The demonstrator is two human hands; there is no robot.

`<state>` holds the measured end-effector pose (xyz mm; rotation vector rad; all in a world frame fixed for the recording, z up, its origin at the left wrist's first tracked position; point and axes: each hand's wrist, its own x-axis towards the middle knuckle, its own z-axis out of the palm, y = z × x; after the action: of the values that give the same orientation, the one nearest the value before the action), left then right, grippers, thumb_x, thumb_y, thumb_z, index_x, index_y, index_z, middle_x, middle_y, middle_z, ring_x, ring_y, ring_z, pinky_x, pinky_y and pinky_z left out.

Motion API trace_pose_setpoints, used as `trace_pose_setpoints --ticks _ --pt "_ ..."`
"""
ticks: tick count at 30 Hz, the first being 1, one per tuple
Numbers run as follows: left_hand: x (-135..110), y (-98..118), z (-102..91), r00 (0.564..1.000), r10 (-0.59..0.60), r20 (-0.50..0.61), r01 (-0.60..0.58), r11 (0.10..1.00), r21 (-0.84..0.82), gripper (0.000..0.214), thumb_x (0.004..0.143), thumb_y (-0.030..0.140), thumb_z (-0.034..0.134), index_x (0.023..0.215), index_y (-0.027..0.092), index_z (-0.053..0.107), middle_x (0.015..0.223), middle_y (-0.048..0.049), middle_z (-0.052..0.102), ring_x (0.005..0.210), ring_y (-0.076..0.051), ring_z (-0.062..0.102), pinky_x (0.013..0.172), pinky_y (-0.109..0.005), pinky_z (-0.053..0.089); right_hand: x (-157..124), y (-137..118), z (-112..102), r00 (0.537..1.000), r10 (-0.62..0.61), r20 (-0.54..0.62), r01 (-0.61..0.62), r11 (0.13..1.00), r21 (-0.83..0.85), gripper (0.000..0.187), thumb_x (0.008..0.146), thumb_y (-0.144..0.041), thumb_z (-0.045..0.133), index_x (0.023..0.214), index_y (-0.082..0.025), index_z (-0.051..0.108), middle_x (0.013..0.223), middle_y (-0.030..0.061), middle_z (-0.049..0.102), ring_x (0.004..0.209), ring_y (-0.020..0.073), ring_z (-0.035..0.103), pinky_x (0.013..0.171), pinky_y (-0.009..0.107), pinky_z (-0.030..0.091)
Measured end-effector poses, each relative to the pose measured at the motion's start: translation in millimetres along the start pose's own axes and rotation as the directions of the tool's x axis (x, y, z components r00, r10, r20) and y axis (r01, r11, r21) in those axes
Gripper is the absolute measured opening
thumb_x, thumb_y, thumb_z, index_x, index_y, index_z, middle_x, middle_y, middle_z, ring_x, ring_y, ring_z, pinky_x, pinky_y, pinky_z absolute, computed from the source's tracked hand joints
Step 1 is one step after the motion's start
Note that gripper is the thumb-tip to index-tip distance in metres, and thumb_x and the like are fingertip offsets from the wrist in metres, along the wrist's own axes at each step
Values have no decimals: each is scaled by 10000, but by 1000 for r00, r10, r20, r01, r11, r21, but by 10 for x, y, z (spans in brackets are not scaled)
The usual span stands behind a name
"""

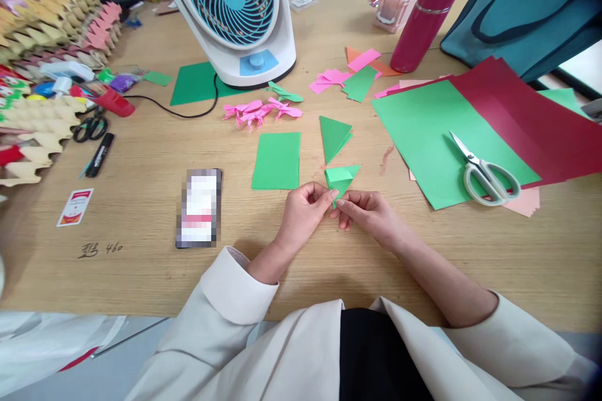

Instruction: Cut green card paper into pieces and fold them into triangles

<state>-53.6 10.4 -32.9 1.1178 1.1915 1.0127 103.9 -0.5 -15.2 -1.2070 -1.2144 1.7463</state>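
My left hand (303,210) and my right hand (369,213) meet at the table's middle, both pinching a small folded green paper triangle (342,177) that points away from me. Just beyond it lies another folded green triangle (333,136). A green paper rectangle (276,160) lies flat to the left of the triangles.
A phone (199,207) lies left of my hands. Scissors (486,172) rest on a large green sheet (433,131) over red sheets (531,109) at right. A fan (232,12), pink folded pieces (261,111), a magenta bottle (426,19) and a blue bag (527,6) stand farther back.
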Motion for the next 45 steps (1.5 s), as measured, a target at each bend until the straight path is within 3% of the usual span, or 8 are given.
trace_pose_setpoints --ticks 11,15,20,26,34,37,42,45 --pt "-26 -9 32 1000 -25 -2 25 998 -52 344 760 454 754 679 166 583 577 33 543 522 -79 464 474 -199 324 34 75 10 999 -22 -26 22 1000 17 424 676 -576 789 673 -184 627 620 2 658 495 101 570 483 231 462" --pt "-23 16 20 1000 -7 -18 6 999 -45 336 757 436 758 679 165 577 601 45 529 515 -64 417 476 -193 321 34 117 16 998 -46 -42 46 999 0 395 691 -538 788 678 -182 618 612 -5 648 489 101 575 480 229 461" --pt "-9 31 -13 998 38 -51 -38 999 4 339 751 414 764 642 165 561 616 52 490 517 -60 366 480 -197 317 22 142 22 997 -50 -63 45 996 -71 343 763 -491 726 671 -188 594 628 9 666 484 110 585 487 245 474" --pt "-16 49 -16 995 86 -60 -82 995 57 301 776 407 734 640 170 605 643 30 540 556 -86 421 501 -208 330 21 200 12 995 -80 -66 72 990 -125 320 811 -476 686 687 -193 602 619 6 655 500 123 599 491 250 464" --pt "-68 168 2 962 266 -65 -242 938 247 160 802 237 692 661 169 659 696 8 583 702 -122 531 646 -227 396 38 214 23 992 -73 -99 62 992 -111 319 742 -465 761 655 -196 612 593 6 649 468 129 583 465 260 450" --pt "-63 162 2 970 233 -75 -210 949 233 183 806 243 684 647 163 643 671 14 568 666 -111 509 620 -224 384 30 202 26 992 -86 -96 75 991 -111 322 741 -464 765 659 -193 610 585 2 641 468 127 582 471 258 451" --pt "-24 72 -12 996 68 -58 -66 997 27 274 763 365 742 634 165 607 591 48 520 518 -69 388 501 -212 317 17 175 17 996 -77 -43 74 995 -72 339 763 -491 750 703 -185 619 610 -2 644 502 119 591 502 252 471" --pt "-19 36 -12 999 33 -39 -34 999 -20 305 755 392 755 629 162 598 562 55 505 486 -58 357 475 -207 295 22 160 8 997 -75 -17 74 997 -34 358 784 -524 722 768 -175 645 641 3 656 535 118 607 533 251 500"
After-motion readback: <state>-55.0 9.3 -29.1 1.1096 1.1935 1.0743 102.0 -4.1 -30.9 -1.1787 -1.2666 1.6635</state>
